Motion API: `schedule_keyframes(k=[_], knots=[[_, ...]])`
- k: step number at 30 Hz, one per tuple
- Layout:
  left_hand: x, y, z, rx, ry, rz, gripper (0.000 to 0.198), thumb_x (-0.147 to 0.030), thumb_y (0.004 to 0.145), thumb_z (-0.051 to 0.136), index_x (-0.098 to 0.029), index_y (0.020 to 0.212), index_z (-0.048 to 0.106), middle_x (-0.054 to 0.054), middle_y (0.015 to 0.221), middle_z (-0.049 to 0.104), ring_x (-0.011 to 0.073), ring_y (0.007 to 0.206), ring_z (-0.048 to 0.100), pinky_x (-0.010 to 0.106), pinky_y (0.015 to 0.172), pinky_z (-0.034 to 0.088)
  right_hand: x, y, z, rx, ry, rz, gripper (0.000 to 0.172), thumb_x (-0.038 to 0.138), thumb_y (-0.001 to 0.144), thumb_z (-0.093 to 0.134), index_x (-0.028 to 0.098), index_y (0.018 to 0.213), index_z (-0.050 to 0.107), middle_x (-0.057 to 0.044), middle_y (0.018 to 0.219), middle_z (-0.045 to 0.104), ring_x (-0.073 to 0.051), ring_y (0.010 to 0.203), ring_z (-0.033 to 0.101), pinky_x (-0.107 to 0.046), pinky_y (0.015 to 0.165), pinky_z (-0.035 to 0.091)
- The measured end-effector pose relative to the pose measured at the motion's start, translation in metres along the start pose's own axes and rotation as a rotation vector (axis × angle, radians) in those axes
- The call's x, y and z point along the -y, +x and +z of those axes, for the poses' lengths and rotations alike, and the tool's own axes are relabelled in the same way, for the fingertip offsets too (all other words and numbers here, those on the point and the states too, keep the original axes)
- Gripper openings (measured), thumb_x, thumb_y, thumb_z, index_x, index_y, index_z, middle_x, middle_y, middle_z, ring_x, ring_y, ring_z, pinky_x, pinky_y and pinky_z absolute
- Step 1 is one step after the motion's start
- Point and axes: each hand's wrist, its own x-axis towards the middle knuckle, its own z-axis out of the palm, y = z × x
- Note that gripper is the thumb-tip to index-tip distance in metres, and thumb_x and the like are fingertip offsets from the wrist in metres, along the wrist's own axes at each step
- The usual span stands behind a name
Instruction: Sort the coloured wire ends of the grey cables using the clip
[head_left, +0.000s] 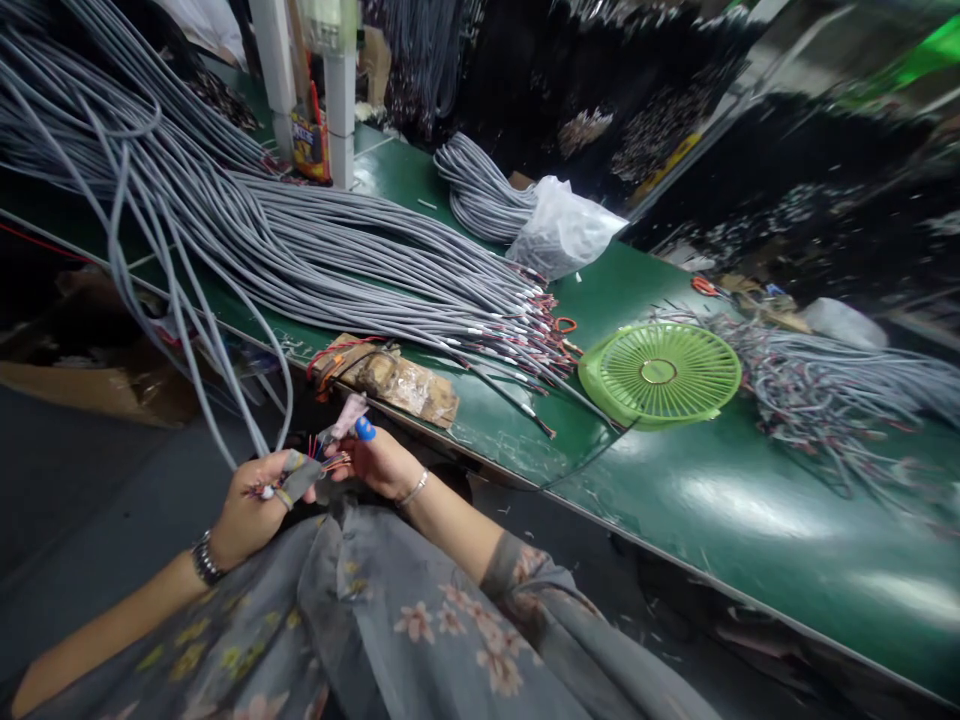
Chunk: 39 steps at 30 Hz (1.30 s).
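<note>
The head view showed the left hand [259, 508] curled closed around the ends of a few grey cables [289, 400], which drooped over the near edge of the desk [517, 435] and came down into that hand from above. A grey wrap [301, 475] covered its thumb, and a metal-banded wristwatch [204, 558] sat behind it on the wrist. Just to its right, the right hand [379, 462] had its fingers drawn narrow on thin coloured wires [337, 461], which lay between the two hands. A blue wrap [365, 429] showed on one of its digits, and a bracelet [413, 488] circled the wrist.

Just beyond the right hand, a tape-covered block [405, 382] lay along the desk edge. Farther beyond both hands stretched a thick bundle of grey cables [360, 260], their stripped ends pointing to the right. Well to the right of the right hand stood a green fan [660, 370], near those ends, with a tangled cable heap [847, 380] past it. A plastic bag [562, 228] lay farther back, against a coiled cable bunch [484, 190].
</note>
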Motion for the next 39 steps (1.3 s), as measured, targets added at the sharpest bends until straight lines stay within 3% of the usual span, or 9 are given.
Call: schedule_keyframes(k=[5,10,14,17,22,26,31,34,39], knots=[[0.014,-0.001,0.002,0.059,0.017,0.021,0.028,-0.039,0.080,0.054,-0.021,0.061,0.065,0.001,0.055,0.068,0.0157,0.052,0.060,0.023,0.054,0.047,-0.004,-0.011,0.007,-0.103,-0.146,-0.036,0.059,0.057,0.044,0.093,0.016,0.074,0.064,0.003,0.066,0.064,-0.010,0.059,0.056,-0.024,0.060,0.046],[0.025,0.006,0.005,0.204,0.143,0.075,0.017,-0.029,0.073,0.057,-0.020,0.061,0.065,0.000,0.056,0.066,0.0158,0.055,0.059,0.023,0.055,0.044,-0.007,-0.017,0.015,-0.118,-0.271,-0.143,0.051,0.054,0.048,0.092,0.016,0.068,0.064,0.003,0.064,0.063,-0.010,0.060,0.054,-0.026,0.065,0.046],[0.021,0.008,0.004,0.240,0.161,0.011,0.015,-0.024,0.067,0.053,-0.020,0.059,0.065,-0.001,0.055,0.066,0.0150,0.053,0.057,0.023,0.053,0.041,-0.007,-0.019,0.014,-0.111,-0.408,-0.224,0.048,0.056,0.057,0.087,0.017,0.072,0.065,0.003,0.069,0.063,-0.010,0.063,0.053,-0.026,0.065,0.046],[0.013,0.006,-0.001,0.196,0.038,-0.043,0.019,-0.029,0.070,0.054,-0.021,0.057,0.066,0.000,0.056,0.070,0.0158,0.053,0.058,0.024,0.054,0.045,-0.007,-0.021,0.011,-0.133,-0.403,-0.217,0.049,0.060,0.062,0.083,0.018,0.077,0.066,0.003,0.070,0.062,-0.010,0.063,0.052,-0.024,0.063,0.045],[0.003,0.004,-0.005,0.051,-0.109,-0.067,0.028,-0.041,0.074,0.061,-0.021,0.056,0.070,0.004,0.060,0.074,0.0201,0.060,0.065,0.029,0.064,0.053,-0.010,-0.026,0.012,-0.118,-0.257,-0.148,0.052,0.055,0.053,0.089,0.020,0.082,0.064,0.004,0.069,0.062,-0.009,0.058,0.051,-0.022,0.055,0.044],[0.007,0.004,-0.004,0.112,-0.076,-0.067,0.031,-0.046,0.075,0.062,-0.020,0.060,0.072,0.004,0.063,0.076,0.0207,0.062,0.067,0.028,0.062,0.053,-0.015,-0.025,0.016,-0.150,-0.233,-0.188,0.047,0.052,0.055,0.089,0.020,0.075,0.062,0.003,0.067,0.063,-0.009,0.055,0.052,-0.023,0.054,0.043],[0.015,0.004,-0.004,0.233,0.084,0.096,0.028,-0.037,0.075,0.056,-0.021,0.061,0.074,0.002,0.060,0.074,0.0171,0.057,0.065,0.024,0.058,0.047,-0.017,-0.022,0.021,-0.158,-0.252,-0.195,0.046,0.052,0.053,0.089,0.019,0.070,0.062,0.004,0.061,0.060,-0.010,0.053,0.052,-0.024,0.053,0.043],[0.012,0.002,-0.003,0.182,0.093,0.109,0.028,-0.036,0.076,0.055,-0.021,0.059,0.072,0.002,0.059,0.073,0.0167,0.056,0.065,0.024,0.057,0.047,-0.014,-0.020,0.025,-0.181,-0.257,-0.218,0.046,0.052,0.054,0.089,0.019,0.069,0.060,0.005,0.057,0.057,-0.009,0.051,0.049,-0.022,0.050,0.040],[0.005,0.001,-0.005,0.053,-0.002,-0.011,0.032,-0.041,0.078,0.056,-0.022,0.060,0.073,0.004,0.062,0.076,0.0193,0.059,0.066,0.027,0.061,0.052,-0.009,-0.019,0.027,-0.246,-0.246,-0.209,0.048,0.053,0.054,0.088,0.019,0.064,0.056,0.008,0.048,0.049,-0.006,0.044,0.037,-0.021,0.044,0.031]])
